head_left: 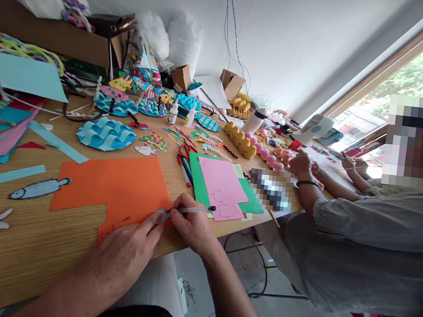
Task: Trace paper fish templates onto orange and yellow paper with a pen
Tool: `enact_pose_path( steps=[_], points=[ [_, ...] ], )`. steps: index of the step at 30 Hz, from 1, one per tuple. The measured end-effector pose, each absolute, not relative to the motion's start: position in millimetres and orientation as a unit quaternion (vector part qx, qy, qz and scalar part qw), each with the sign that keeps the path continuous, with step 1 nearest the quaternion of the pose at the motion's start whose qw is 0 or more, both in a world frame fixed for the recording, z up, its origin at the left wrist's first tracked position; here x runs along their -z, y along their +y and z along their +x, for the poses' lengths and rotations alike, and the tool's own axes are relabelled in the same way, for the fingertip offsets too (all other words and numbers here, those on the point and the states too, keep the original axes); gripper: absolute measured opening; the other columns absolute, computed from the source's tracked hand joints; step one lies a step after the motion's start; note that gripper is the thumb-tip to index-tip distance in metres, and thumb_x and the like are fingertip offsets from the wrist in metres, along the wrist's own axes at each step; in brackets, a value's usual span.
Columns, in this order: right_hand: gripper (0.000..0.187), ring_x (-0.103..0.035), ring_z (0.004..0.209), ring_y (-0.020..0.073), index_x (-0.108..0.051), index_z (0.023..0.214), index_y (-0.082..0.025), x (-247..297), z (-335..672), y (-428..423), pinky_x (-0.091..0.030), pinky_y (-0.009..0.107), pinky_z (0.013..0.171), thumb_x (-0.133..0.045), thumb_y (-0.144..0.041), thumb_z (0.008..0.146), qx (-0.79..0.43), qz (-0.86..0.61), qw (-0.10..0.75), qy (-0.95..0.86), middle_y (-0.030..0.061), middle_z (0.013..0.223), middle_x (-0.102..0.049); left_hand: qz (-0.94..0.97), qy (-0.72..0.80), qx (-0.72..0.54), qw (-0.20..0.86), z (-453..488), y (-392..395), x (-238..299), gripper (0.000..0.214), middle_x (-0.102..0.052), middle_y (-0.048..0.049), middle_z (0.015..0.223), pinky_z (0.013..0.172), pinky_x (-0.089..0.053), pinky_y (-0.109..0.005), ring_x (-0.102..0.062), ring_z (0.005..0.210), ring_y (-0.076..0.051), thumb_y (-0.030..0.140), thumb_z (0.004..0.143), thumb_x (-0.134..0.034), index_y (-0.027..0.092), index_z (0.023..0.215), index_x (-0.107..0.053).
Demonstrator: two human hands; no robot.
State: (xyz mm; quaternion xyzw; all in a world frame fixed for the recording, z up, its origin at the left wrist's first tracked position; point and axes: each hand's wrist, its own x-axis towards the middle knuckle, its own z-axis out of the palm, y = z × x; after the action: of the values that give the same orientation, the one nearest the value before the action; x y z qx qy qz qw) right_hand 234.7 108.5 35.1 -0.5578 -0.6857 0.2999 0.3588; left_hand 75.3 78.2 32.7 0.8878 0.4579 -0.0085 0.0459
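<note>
My right hand (190, 225) is closed around a pen (200, 209), its capped-looking end pointing right. The tip sits close to the edge of an orange paper sheet (113, 180). My left hand (130, 246) lies on the near part of that sheet with its fingers stretched out, fingertips beside the pen. A small greyish piece (161, 216) shows at those fingertips; its kind is unclear. Dark drawn lines run along the orange paper, partly covered by my left hand. Left of the sheet lies a grey-blue paper fish cutout (38, 189).
Pink paper (220, 177) with drawn outlines rests on green paper (199, 182). Red scissors (187, 149), glue bottles (173, 113) and a blue woven paper oval (106, 134) lie beyond. Another person's hand (302, 164) works at the right. The table's front edge is near my wrists.
</note>
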Motion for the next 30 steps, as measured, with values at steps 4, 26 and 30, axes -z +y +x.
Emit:
enact_pose_path(
  steps=[4, 26, 30],
  points=[
    [0.01, -0.043, 0.054, 0.0114, -0.045, 0.066, -0.021, -39, 237, 108, -0.032, 0.022, 0.052, -0.045, -0.012, 0.07, -0.315, -0.56, 0.351, -0.682, -0.0051, 0.058, -0.047, 0.885, 0.463, 0.003, 0.052, 76, 80, -29, 0.054, -0.046, -0.007, 0.141, 0.086, -0.055, -0.04, -0.062, 0.109, -0.027, 0.0, 0.084, -0.036, 0.019, 0.132, -0.05],
    [0.012, -0.04, 0.053, 0.0108, -0.046, 0.067, -0.021, -41, 239, 108, -0.03, 0.021, 0.05, -0.047, -0.009, 0.069, -0.35, -0.577, 0.335, -0.657, -0.0058, 0.058, -0.046, 0.881, 0.465, 0.067, 0.064, 76, 93, -37, 0.057, -0.058, -0.0087, 0.127, 0.066, -0.053, -0.032, -0.069, 0.082, -0.022, 0.001, 0.086, -0.028, 0.024, 0.135, -0.044],
    [0.012, -0.042, 0.054, 0.011, -0.046, 0.067, -0.021, -40, 239, 108, -0.03, 0.021, 0.051, -0.047, -0.01, 0.069, -0.338, -0.585, 0.337, -0.656, -0.0056, 0.058, -0.047, 0.883, 0.463, 0.059, 0.051, 77, 94, -33, 0.054, -0.059, -0.0077, 0.124, 0.063, -0.052, -0.03, -0.068, 0.08, -0.021, 0.003, 0.087, -0.027, 0.026, 0.133, -0.045]
  ],
)
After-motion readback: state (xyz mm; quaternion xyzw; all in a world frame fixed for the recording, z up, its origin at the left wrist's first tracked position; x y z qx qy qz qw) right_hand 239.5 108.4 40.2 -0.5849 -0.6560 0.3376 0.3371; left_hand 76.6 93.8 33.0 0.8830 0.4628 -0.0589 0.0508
